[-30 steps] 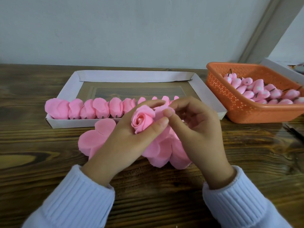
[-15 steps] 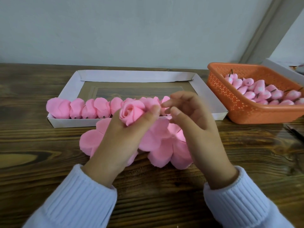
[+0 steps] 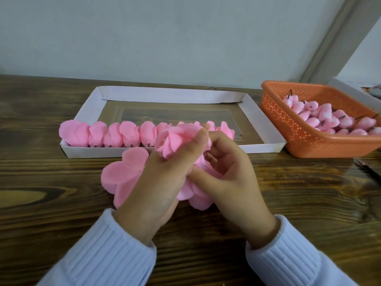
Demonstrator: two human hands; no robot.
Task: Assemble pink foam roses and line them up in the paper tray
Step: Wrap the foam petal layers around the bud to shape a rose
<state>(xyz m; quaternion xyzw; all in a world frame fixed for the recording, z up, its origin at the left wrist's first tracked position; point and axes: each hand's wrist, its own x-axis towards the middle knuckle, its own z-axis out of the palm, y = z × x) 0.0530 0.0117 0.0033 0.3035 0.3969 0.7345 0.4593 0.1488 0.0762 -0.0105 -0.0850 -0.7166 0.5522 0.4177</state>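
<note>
My left hand (image 3: 162, 182) grips a pink foam rose (image 3: 175, 141) by its base, bud facing up, just in front of the paper tray (image 3: 259, 120). My right hand (image 3: 228, 176) sits beside it, thumb and fingers curled around the rose's lower petals. A row of several finished pink roses (image 3: 115, 134) lies along the tray's near wall. A stack of flat pink foam petal pieces (image 3: 123, 174) lies on the table under and left of my hands, partly hidden.
An orange perforated basket (image 3: 292, 133) holding several pink foam buds (image 3: 327, 120) on dark stems stands at the right. A white box edge (image 3: 350, 89) shows behind it. A dark thin tool (image 3: 369, 172) lies at the right edge of the wooden table (image 3: 41, 203).
My left hand has carried the rose slightly left and toward the tray. My right hand dropped from the rose's top to its underside, and outer petals now wrap up around the bud.
</note>
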